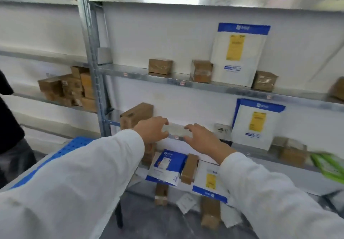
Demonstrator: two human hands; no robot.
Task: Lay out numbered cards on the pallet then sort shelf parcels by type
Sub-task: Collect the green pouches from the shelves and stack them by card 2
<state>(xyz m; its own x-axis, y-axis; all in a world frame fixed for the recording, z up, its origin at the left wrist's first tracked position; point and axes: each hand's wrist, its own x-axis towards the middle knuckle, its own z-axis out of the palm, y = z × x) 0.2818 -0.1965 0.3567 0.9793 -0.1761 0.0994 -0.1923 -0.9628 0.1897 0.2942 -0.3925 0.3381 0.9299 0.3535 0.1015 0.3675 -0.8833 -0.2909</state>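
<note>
Both hands hold one small pale packet (176,129) in front of a metal shelf (204,86). The left hand (152,129) pinches the left end of the packet, and the right hand (201,139) grips its right end with curled fingers. Just left of the packet a brown box (136,115) stands on the shelf. To the right of the packet leans a white mailer bag (255,125) with a yellow label. Below the packet lies a blue-and-white mailer (165,166). Lower left of the packet is the blue pallet (65,151).
</note>
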